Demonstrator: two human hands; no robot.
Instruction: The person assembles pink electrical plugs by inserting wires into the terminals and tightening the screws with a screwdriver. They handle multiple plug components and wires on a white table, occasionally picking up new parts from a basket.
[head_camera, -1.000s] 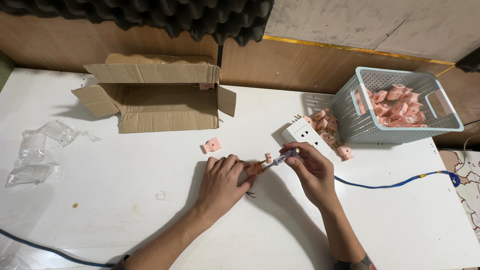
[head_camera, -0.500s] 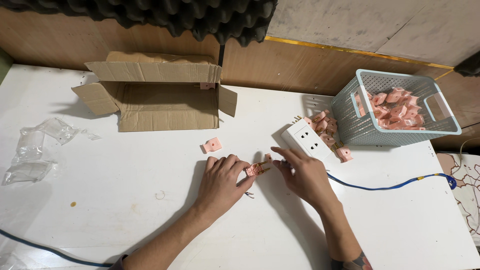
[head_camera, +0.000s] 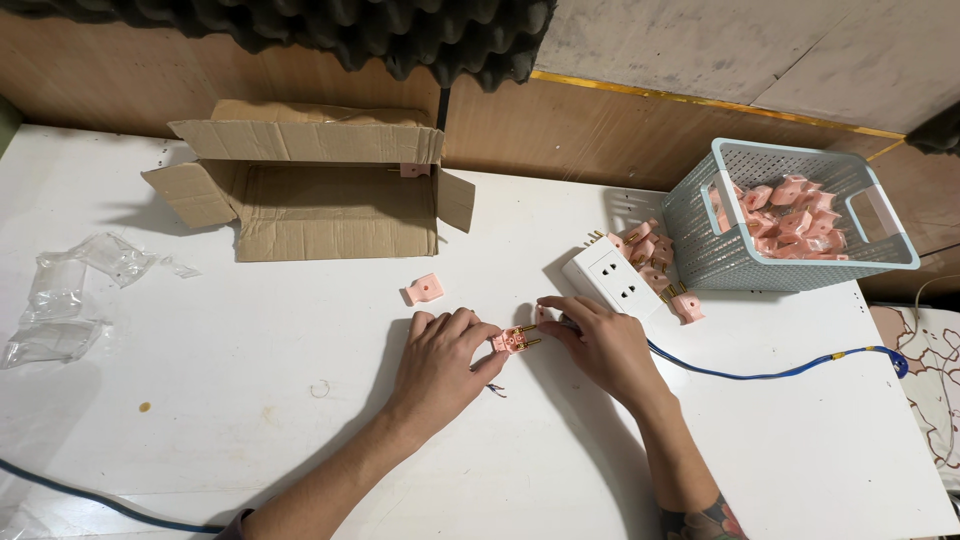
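We work at a white table (head_camera: 250, 420), with an open cardboard box (head_camera: 320, 200) lying on its side at the back, its mouth turned toward us, so it is within easy reach. To the right a pale blue plastic basket (head_camera: 800, 255) leans tilted, full of pink plug parts, with a small heap of pink plugs (head_camera: 648, 252) spilled just beside it. A white socket block (head_camera: 612, 280) sits near the basket, its blue cord (head_camera: 760, 374) trailing right. Our left hand (head_camera: 440, 365) pinches a pink plug body with brass pins (head_camera: 514, 340) between thumb and fingers, low over the table between both hands. Our right hand (head_camera: 600, 340) rests fingers-down just beside it; we cannot tell whether it holds anything. A loose pink plug cover (head_camera: 424, 290) lies apart, and crumpled clear plastic bags (head_camera: 70, 290) sit far left.
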